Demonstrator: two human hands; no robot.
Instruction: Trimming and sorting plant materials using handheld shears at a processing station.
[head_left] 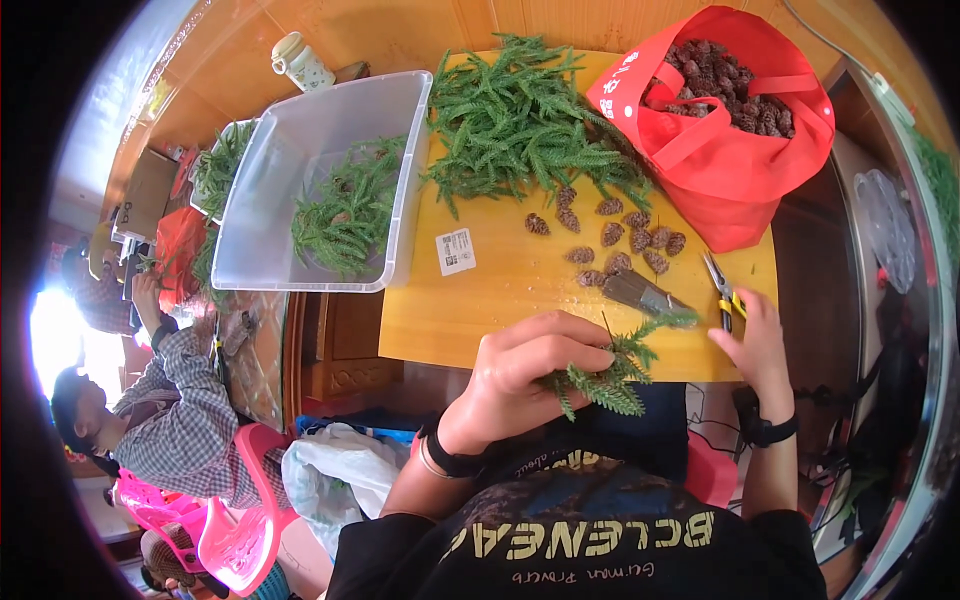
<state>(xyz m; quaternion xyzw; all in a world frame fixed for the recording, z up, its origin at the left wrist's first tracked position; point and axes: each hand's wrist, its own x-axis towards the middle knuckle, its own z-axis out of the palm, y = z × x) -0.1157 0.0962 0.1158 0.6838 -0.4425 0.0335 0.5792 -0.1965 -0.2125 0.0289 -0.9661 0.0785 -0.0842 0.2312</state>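
Observation:
My left hand (535, 370) is closed around a green artificial pine sprig (610, 380), held just over the table's near edge. A thin dark stem sticks up by its fingertips. To the right, pliers (722, 292) with yellow and black handles lie on the table. My right hand (758, 345) is at those handles, thumb and fingers apart, the fingertips touching or close above one handle. Small brown pine cones (612, 234) are scattered beyond my hands. Beside them lies a bundle of thin dark wires (637, 292), with another green sprig tip close to it.
A heap of green sprigs (520, 125) covers the table's far side. A red bag (720, 190) full of pine cones stands far right. A clear plastic bin (255, 240) with finished-looking sprigs sits left, near a white label card (455, 252). Another person (180, 410) sits at far left.

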